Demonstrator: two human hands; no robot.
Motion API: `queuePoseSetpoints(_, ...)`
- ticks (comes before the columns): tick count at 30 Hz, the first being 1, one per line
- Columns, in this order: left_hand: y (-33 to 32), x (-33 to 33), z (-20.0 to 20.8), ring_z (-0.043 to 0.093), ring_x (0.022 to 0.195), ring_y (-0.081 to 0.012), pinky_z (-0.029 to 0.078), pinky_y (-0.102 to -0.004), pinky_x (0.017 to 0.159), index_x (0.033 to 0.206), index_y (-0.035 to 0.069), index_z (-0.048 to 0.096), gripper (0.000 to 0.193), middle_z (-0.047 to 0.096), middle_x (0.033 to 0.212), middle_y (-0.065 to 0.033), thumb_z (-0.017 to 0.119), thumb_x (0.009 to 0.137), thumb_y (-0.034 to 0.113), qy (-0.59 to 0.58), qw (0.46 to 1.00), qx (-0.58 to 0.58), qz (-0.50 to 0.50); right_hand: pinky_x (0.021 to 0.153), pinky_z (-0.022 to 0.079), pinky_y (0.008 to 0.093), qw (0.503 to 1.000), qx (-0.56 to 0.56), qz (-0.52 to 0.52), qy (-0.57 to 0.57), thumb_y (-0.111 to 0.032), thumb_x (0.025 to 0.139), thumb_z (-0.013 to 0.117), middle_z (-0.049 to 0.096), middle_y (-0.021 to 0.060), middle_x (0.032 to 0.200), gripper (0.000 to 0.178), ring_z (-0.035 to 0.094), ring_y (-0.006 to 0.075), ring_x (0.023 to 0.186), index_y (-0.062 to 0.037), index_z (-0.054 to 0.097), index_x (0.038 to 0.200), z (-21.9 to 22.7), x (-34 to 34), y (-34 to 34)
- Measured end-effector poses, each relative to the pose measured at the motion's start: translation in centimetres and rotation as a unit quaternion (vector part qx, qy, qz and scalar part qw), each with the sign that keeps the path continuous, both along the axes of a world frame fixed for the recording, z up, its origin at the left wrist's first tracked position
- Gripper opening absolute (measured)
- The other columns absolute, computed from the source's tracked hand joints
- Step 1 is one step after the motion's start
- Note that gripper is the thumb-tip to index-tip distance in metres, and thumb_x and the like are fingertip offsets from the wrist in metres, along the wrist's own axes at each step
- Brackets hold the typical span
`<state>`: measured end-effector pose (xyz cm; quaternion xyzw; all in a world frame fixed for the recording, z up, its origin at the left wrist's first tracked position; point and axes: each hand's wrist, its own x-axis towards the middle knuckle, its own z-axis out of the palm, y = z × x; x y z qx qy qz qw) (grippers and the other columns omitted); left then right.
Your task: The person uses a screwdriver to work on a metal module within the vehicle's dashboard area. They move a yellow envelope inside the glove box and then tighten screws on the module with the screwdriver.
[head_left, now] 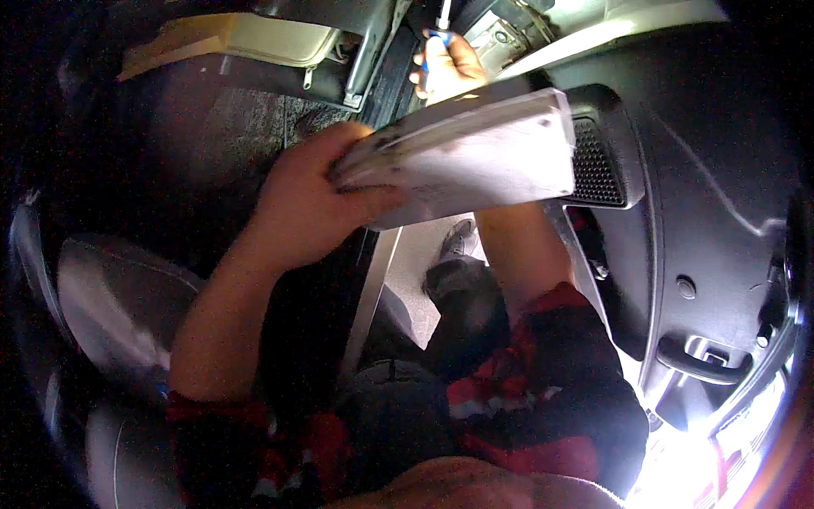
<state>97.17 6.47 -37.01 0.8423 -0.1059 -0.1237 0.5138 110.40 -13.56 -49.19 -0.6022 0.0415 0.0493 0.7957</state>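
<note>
A pale grey, flat box-shaped part (483, 157) with a long slanted edge is held up in front of me. My left hand (314, 195) grips its left end, the thumb lying over its face and the fingers behind it. Beyond the box, my right hand (458, 66) is closed around the blue and whitish handle of a screwdriver (438, 51), whose shaft points away toward the top edge. The box covers my right wrist and part of that forearm. Bright light falls on the right hand and the area around it.
An open black car door (704, 170) with a speaker grille (593, 161) stands on the right. At the upper left is a dark dashboard underside with a beige panel (280, 41). A grey seat (110, 297) lies left; my shoe (459, 239) is on the ground below.
</note>
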Motion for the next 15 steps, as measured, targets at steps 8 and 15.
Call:
queuePoseSetpoints(8, 2.5, -0.6, -1.8, 0.064, 0.084, -0.0143, 0.053, -0.0309, 0.077, 0.107, 0.003, 0.063, 0.043, 0.068, 0.090, -0.0069, 0.085, 0.071, 0.011, 0.031, 0.995, -0.054, 0.075, 0.057, 0.055, 0.0434, 0.960, 0.239, 0.104, 0.101, -0.037, 0.096, 0.060, 0.065, 0.0079, 0.089, 0.033, 0.066, 0.0262, 0.074, -0.0163, 0.055, 0.122, -3.9, 2.9, -2.1)
queuePoseSetpoints(15, 3.3, -1.0, -1.4, 0.066, 0.084, -0.0152, 0.053, -0.0311, 0.076, 0.107, 0.004, 0.062, 0.044, 0.069, 0.090, -0.0084, 0.086, 0.072, 0.016, -0.053, 0.996, -0.016, 0.062, 0.054, 0.052, 0.0378, 0.999, 0.020, 0.034, -0.037, -0.037, 0.095, 0.061, 0.063, 0.0070, 0.089, 0.036, 0.064, 0.0242, 0.073, -0.0161, 0.053, 0.124, -4.7, 2.1, 0.0)
